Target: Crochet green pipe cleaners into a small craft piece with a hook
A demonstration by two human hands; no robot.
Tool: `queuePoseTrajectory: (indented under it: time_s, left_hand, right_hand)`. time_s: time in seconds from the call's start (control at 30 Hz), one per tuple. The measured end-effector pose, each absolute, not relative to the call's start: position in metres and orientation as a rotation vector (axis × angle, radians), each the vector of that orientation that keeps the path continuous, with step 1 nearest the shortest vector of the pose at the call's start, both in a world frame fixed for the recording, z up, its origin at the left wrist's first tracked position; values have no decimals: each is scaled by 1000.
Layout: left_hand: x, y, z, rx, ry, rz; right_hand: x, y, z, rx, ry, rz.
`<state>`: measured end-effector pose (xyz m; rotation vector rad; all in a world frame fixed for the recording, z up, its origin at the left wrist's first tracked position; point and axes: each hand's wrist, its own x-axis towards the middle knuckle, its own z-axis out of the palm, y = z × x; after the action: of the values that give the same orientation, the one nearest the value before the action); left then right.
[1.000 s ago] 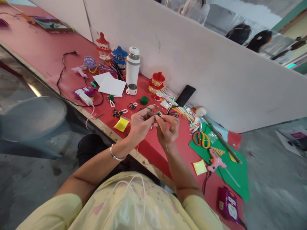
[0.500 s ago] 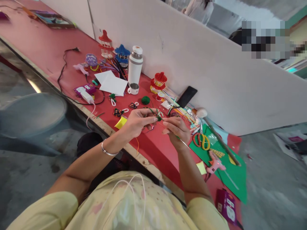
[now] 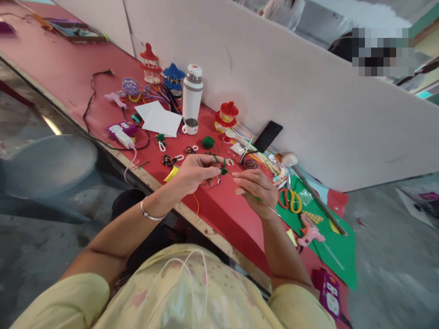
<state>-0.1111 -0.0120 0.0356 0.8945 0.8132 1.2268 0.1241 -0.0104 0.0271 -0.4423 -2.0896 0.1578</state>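
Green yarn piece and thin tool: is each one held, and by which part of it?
The left hand pinches the green yarn piece at its left edge, between thumb and fingers; the right hand holds the thin tool around its middle.

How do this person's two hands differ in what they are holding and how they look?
The left hand pinches a small green yarn piece, while the right hand grips a slim rod-like tool. Green yarn loops over the left hand's fingers; the right hand shows no such loop. The left wrist wears a silver-coloured bangle, while the right wrist looks bare. Both are raised over the red tabletop.
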Motion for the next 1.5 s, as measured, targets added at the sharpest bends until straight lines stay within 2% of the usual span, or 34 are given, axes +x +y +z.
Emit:
queuePoseTrajectory:
  time_s: [0.43,0.8,1.03,1.17,1.33,1.4,1.5]
  left_hand:
    - [-111,-11,33,973,841,1183]
    - [-109,-14,35,976,828,1160]
    - [-110,-13,37,956,808,1145]
    - [-110,-12,39,927,780,1148]
    - [-97,-16,38,877,753,1138]
    - [-90,-18,36,856,759,1146]
    - [-85,-20,34,800,757,1196]
  right_hand:
    - [128,-19,35,-478,-2129,200]
    - [125,-26,36,-583,-1953,490]
    - [124,-29,38,-648,-1889,532]
    - [123,-27,31,-674,-1788,708]
    - [102,-15,0,-655,-1466,951]
    - [92,-11,-11,-676,-1410,919]
    - [84,-10,-17,-722,-1469,687]
